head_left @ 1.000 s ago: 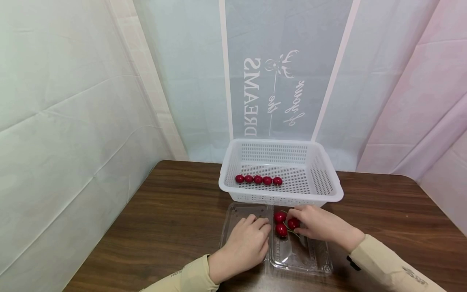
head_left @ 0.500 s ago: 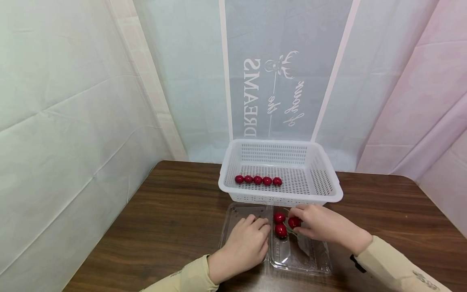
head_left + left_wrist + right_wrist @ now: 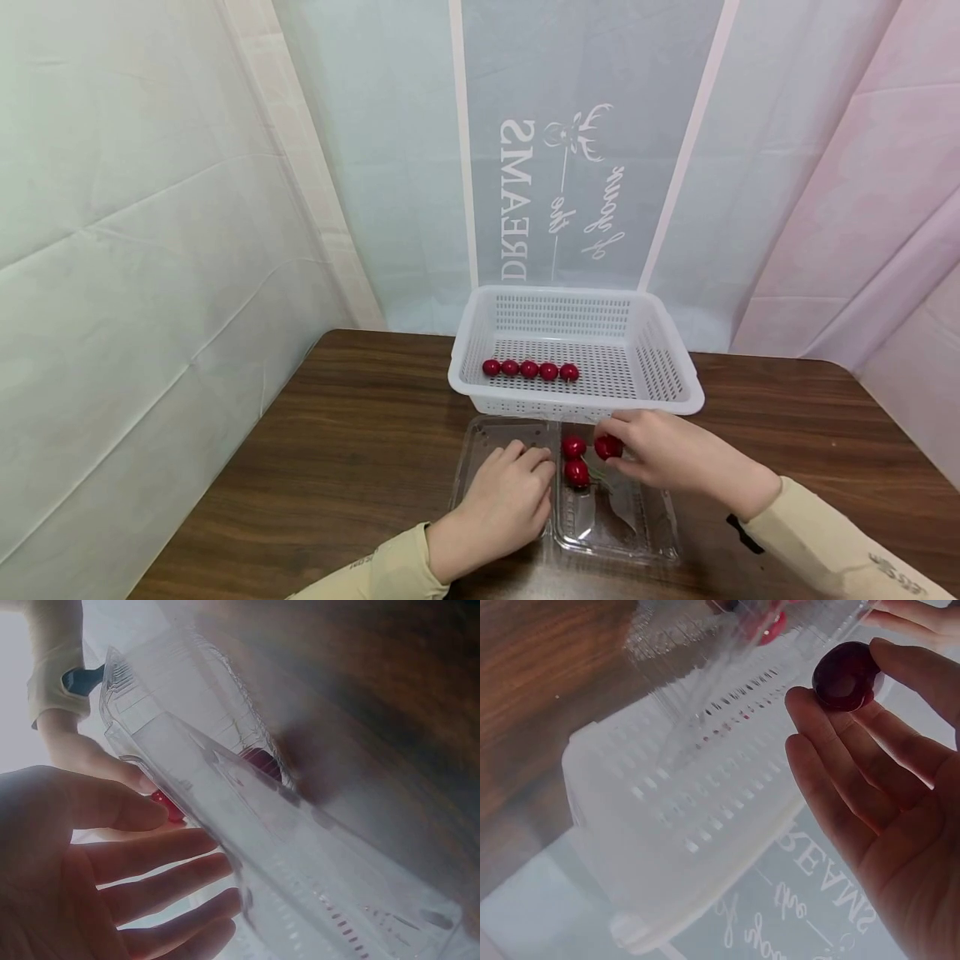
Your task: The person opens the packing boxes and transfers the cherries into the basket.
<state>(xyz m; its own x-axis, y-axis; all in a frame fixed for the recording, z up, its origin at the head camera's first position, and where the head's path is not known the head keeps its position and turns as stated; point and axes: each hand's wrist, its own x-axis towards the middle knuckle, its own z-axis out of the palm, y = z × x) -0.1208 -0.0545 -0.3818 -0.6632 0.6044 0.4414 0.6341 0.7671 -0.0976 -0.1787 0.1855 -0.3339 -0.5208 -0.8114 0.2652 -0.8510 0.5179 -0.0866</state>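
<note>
Pinching a cherry (image 3: 608,447) in my right hand (image 3: 667,457) above the clamshell (image 3: 622,533), I'd lift gently toward the far basket (image 3: 693,398); left hand (image 3: 510,504) presses flat, steadying the lid.

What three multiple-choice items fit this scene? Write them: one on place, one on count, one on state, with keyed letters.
1. Where does the row of red cherries lie?
A. in the white perforated plastic basket
B. on the brown wooden table
C. in the left hand

2. How many cherries make up that row?
A. three
B. five
C. eight

3. What is the right hand doing?
A. lying flat on the table
B. gripping the basket's rim
C. pinching one red cherry over the clear plastic clamshell box

A: the row sits on the basket's floor.
B: five show side by side.
C: fingertips close round it.
</note>
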